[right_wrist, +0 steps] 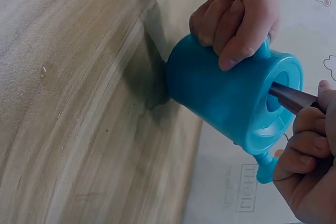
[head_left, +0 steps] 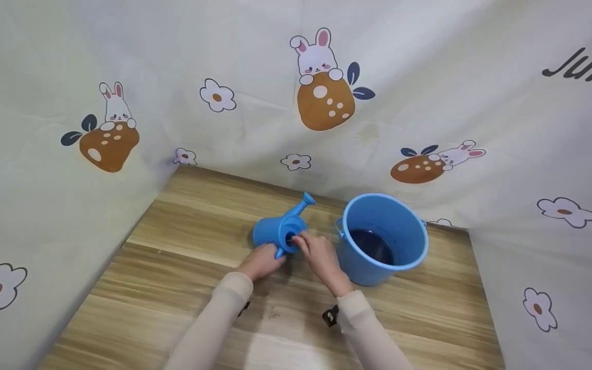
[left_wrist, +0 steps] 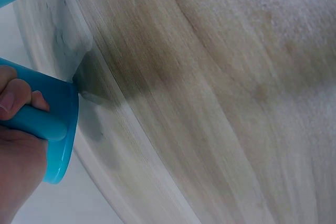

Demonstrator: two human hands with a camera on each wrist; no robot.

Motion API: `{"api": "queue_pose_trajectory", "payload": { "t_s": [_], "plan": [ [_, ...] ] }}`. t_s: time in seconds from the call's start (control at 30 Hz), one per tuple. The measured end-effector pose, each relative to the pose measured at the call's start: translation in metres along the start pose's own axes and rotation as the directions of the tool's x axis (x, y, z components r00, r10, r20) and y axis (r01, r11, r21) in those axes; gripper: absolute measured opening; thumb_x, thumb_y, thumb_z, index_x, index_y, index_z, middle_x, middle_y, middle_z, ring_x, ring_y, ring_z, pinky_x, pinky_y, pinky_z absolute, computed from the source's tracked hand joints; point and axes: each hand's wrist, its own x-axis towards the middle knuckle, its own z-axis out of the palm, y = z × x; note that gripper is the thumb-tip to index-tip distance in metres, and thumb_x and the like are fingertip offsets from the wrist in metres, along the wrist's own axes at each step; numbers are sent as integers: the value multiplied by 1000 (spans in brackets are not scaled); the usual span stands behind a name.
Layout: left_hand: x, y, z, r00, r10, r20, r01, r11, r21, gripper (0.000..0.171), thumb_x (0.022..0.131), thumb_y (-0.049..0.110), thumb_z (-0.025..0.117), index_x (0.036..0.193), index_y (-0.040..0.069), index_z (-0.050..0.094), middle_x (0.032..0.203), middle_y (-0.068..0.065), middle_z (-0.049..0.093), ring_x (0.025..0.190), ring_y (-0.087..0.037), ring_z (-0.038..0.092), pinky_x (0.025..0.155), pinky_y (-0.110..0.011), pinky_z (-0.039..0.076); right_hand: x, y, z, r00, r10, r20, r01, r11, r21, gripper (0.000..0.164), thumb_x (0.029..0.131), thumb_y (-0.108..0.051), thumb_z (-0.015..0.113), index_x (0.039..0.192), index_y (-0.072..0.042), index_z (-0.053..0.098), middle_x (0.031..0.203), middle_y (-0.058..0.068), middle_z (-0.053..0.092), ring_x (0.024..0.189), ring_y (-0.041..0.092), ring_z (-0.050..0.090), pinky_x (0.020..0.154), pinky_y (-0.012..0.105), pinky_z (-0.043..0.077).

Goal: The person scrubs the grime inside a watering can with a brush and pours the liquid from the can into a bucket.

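A small blue watering can (head_left: 267, 232) stands on the wooden floor, its spout (head_left: 300, 206) pointing to the back right. My left hand (head_left: 262, 261) grips its handle; in the left wrist view the curled fingers (left_wrist: 16, 98) wrap the handle (left_wrist: 39, 123). My right hand (head_left: 321, 257) holds a dark, tapered, stick-like object (right_wrist: 294, 98) whose far end goes into the round opening of the can. That end is hidden inside, and the frames do not show what kind of object it is.
A larger blue bucket (head_left: 347, 254) stands to the right of the can, close to my right hand, with something dark at its bottom. A pale rabbit-print sheet (head_left: 255, 123) walls the wooden floor (head_left: 172, 288) at the back and sides. Wet-looking patches (right_wrist: 152, 87) show near the can.
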Motion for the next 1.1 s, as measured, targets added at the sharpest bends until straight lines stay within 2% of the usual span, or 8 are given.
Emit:
{"api": "queue_pose_trajectory", "payload": {
  "t_s": [0.17, 0.3, 0.53, 0.77, 0.93, 1.1],
  "plan": [
    [0, 0, 0, 1000, 30, -11, -29, 999, 16, 36, 93, 21, 57, 63, 19, 37, 60, 7, 32, 56, -12, 37, 58, -27, 33, -1, 1, -1, 1000, 12, -5, -12, 1000, -6, 31, 102, -35, 52, 80, -14, 58, 62, -8, 36, 55, 8, 38, 54, 23, 36],
    [-1, 0, 0, 1000, 27, -11, -27, 1000, 7, 37, 92, 21, 56, 62, 19, 36, 58, 8, 31, 54, -11, 35, 55, -26, 31, -1, 1, -5, 999, 48, 6, -49, 998, 32, 28, 102, -32, 52, 84, -13, 62, 62, -9, 36, 55, 7, 38, 55, 23, 36],
    [-1, 0, 0, 999, 22, -24, -22, 1000, 8, 36, 92, 21, 57, 62, 19, 36, 58, 8, 33, 55, -11, 36, 55, -26, 31, -2, 0, -13, 995, 97, 15, -98, 991, 86, 25, 103, -28, 52, 89, -13, 67, 63, -7, 47, 58, 8, 43, 59, 24, 42],
    [-2, 0, -1, 1000, 14, -23, -14, 1000, 8, 35, 93, 23, 57, 64, 19, 37, 61, 7, 34, 57, -12, 38, 57, -27, 33, -4, 0, -22, 997, 69, -29, -67, 994, 82, 31, 103, -32, 50, 93, -11, 70, 68, 2, 60, 62, 9, 47, 62, 25, 42],
    [-3, 0, -1, 1000, 16, -21, -16, 1000, 8, 35, 93, 23, 57, 64, 19, 37, 61, 6, 34, 58, -12, 38, 58, -28, 33, -4, 1, -26, 997, 76, -35, -72, 993, 93, 30, 104, -31, 50, 91, -11, 69, 65, -5, 48, 60, 9, 44, 59, 24, 39],
    [-1, 0, -1, 1000, 12, -24, -12, 1000, 19, 34, 91, 23, 57, 64, 19, 36, 62, 6, 34, 59, -13, 38, 58, -29, 33, -4, 2, -27, 994, 91, -60, -84, 990, 110, 27, 103, -25, 51, 95, -9, 71, 64, -7, 44, 59, 9, 44, 60, 25, 41]
  ]
}}
